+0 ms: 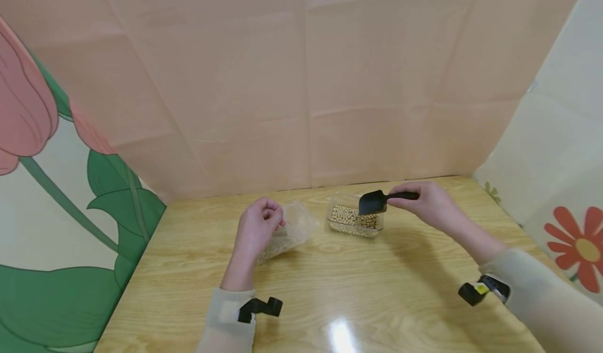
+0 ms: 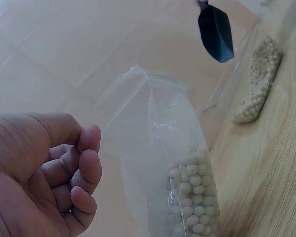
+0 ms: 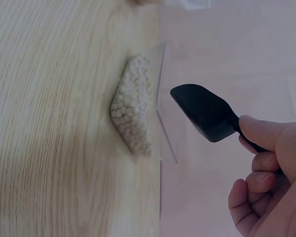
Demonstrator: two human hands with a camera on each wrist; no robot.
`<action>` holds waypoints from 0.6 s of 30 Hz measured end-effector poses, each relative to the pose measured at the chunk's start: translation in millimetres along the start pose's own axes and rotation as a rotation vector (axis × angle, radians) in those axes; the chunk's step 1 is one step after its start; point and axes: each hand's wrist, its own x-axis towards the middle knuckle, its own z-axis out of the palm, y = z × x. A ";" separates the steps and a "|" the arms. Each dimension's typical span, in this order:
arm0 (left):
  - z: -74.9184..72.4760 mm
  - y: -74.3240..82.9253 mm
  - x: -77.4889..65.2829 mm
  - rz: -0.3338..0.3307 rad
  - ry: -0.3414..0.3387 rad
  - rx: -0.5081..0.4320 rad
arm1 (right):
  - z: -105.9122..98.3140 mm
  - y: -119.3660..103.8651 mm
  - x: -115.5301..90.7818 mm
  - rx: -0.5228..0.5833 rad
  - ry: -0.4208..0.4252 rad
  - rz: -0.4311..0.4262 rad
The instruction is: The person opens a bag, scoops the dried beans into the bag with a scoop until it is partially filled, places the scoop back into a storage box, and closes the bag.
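My left hand [image 1: 258,222] pinches the edge of a clear plastic bag [image 2: 153,113] between thumb and curled fingers. Pale, bean-like balls [image 2: 192,192] fill the bag's lower part, and its top spreads loosely. With thumb and fingers, my right hand [image 1: 426,201] grips the handle of a small black scoop [image 1: 373,203]. The scoop is in the air, its blade overlapping a clear rectangular container [image 1: 332,214] in the head view. Inside that container lie similar pale balls [image 3: 130,108]. No balls show in the scoop's dark bowl in the wrist views.
Bag and container stand side by side on a wood-grain table [image 1: 330,285], the bag to the left. A pinkish sheet [image 1: 301,80] rises behind the table's back edge. Flower-patterned walls flank both sides, and each wrist carries a black camera mount.
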 end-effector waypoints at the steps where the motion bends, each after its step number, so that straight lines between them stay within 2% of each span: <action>1: 0.0 0.2 0.1 -0.001 0.001 -0.001 | 0.4 1.3 0.7 -0.006 -0.006 -0.002; 8: -0.4 0.8 0.1 -0.004 0.005 0.002 | 5.8 4.4 7.5 -0.068 -0.041 -0.004; 18: 0.1 0.5 0.6 -0.004 0.004 -0.003 | 13.2 7.1 15.1 -0.084 -0.103 -0.029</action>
